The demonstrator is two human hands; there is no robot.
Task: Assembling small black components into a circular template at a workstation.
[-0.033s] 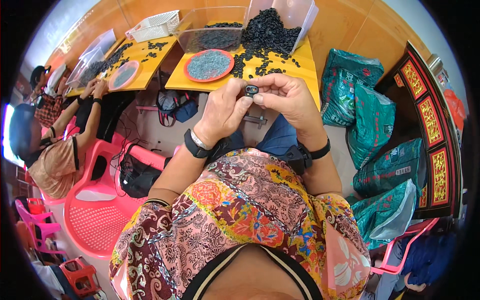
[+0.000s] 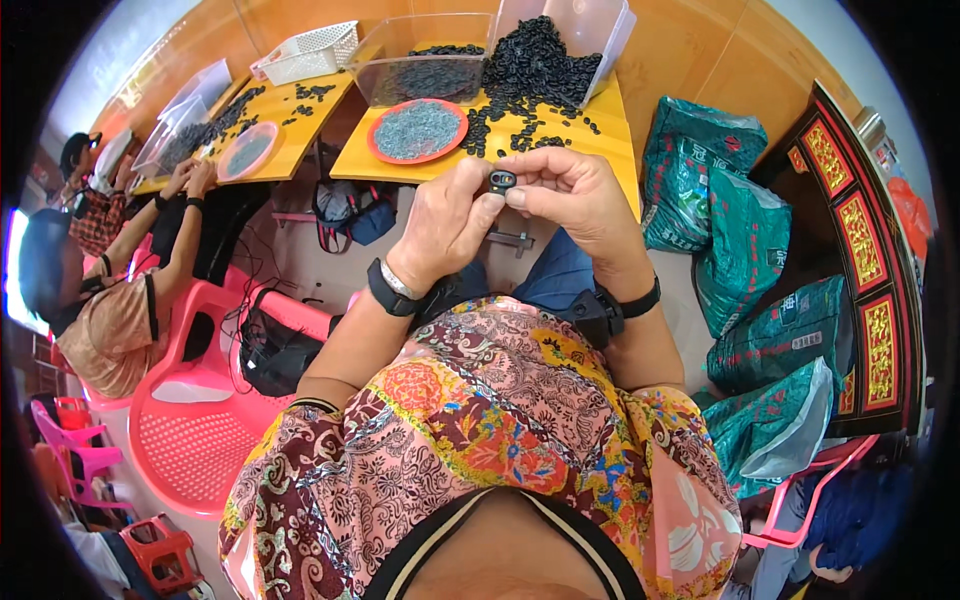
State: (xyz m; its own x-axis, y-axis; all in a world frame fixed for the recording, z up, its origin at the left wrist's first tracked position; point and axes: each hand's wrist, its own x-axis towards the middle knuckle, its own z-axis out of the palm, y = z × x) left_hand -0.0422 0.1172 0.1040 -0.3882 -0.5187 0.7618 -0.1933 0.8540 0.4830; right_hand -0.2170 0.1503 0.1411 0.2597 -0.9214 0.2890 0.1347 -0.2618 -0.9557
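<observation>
Between both hands, above the near edge of the yellow table, is a small black oval plastic part (image 2: 502, 180) with two openings. Something pale or metallic shows inside it. My left hand (image 2: 447, 215) pinches it from the left with thumb and forefinger. From the other side, the thumb and fingers of my right hand (image 2: 575, 195) press against it. Just beyond lies a red-rimmed plate (image 2: 376, 143) heaped with small grey metallic pieces (image 2: 418, 130). Many similar black parts (image 2: 540, 65) spill from a tipped clear bin onto the table.
A clear tub (image 2: 375, 78) holding more black parts stands behind the plate on the yellow table (image 2: 350, 160). Green sacks (image 2: 745, 250) line the right side. To the left are a pink chair (image 2: 200, 450) and a co-worker (image 2: 120, 330) at another table. A white basket (image 2: 315, 55) sits beyond.
</observation>
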